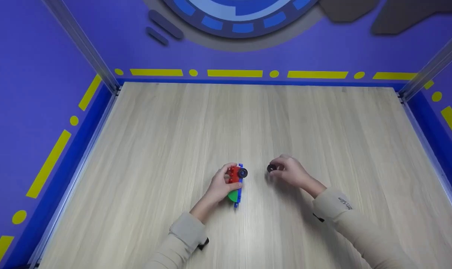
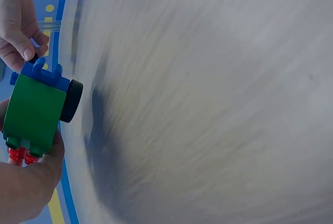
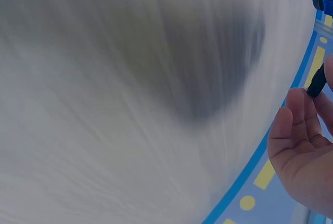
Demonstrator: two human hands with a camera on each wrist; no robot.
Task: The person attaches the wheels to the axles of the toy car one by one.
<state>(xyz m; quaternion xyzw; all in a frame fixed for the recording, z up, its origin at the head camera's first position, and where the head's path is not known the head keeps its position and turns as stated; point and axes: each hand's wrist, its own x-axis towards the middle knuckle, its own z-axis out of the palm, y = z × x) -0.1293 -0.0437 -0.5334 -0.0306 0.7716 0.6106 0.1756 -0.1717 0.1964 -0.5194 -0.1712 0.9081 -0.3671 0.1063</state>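
Note:
My left hand grips a toy vehicle built of blocks, tipped on its side so its blue base faces right. Red blocks and a green curved block sit along the base. One black wheel is on the vehicle near its far end; in the left wrist view a black wheel shows beside the green block. To the right, my right hand pinches a loose black wheel between thumb and fingers, a short gap from the vehicle. In the right wrist view this wheel appears edge-on.
Both hands are over a light wood-grain table. Blue-purple panels with yellow marks stand along its back and sides, joined by metal corner posts. Shadows of the hands fall on the tabletop.

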